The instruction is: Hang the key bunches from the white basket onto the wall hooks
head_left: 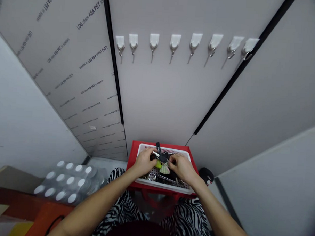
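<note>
A white plastic basket [140,150] full of small items stands on a red stool [131,158] in front of me. Over it, my left hand [145,162] pinches a key [163,157] with a black head and a silver blade. My right hand [182,167] is closed at the other side of the key, its fingertips by a thin ring or cord; what exactly they grip is too small to make out. A black strap [158,147] with pale lettering rises behind the key. Below hang or lie a yellow-green piece [158,164] and a pale checked bow [165,169]. Among the contents, a metal ring [152,176] shows near the front.
Several white hooks [175,44] run in a row across the pale cabinet door [161,93] ahead. Capped bottles [66,180] stand packed at the left, beside an orange box [45,214]. Something black [206,175] sits right of the stool.
</note>
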### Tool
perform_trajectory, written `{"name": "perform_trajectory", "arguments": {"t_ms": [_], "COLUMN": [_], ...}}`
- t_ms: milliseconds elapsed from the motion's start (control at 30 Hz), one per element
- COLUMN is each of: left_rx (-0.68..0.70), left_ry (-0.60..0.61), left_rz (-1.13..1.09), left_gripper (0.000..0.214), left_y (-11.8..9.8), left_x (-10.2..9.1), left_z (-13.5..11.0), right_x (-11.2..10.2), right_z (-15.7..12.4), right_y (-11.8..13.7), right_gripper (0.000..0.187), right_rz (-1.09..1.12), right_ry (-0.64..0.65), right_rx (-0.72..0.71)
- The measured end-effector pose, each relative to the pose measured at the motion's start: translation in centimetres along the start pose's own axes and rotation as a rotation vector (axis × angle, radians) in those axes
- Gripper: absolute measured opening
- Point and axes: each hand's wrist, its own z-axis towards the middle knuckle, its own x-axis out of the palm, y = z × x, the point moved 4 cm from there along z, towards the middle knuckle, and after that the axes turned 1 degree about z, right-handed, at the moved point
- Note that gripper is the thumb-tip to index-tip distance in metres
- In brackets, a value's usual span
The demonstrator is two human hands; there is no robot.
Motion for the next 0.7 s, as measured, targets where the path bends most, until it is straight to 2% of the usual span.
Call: {"name": "perform_trajectory", "arguments": {"t_ms": [200, 300, 400, 567, 700], "left_rx": [0.014, 0.055, 0.061, -0.007, -0.106], "left_ry": [0.065, 0.138, 0.168, 0.183, 0.197], "left_rz": [0.135, 0.189, 0.192, 0.021, -0.305], "left_gripper": [0.037, 0.034, 0.032, 0.027, 0.022], "left_y": [0.2, 0.1, 0.0, -0.3, -0.5], "left_x": [-0.8, -0.6, -0.7, -0.8, -0.2], "left_z": [-0.5, -0.8, -0.6, 0.0, 0.4], "right_x": [-0.1, 0.0, -0.3, -1.1, -1.4], "right_z": [-0.2, -0.2, -0.3, -0.6, -0.6], "right_y": [0.4, 0.5, 0.5, 0.7, 0.7], "right_gripper": [0.031, 0.024, 0.018, 0.015, 0.012], "right_rz": [0.004, 0.053, 0.214, 0.494, 0.612], "right_ry": [0.029, -0.024, -0.080, -0.179, -0.274], "right_rx": [0.033, 0.035, 0.028, 0.042, 0.027]}}
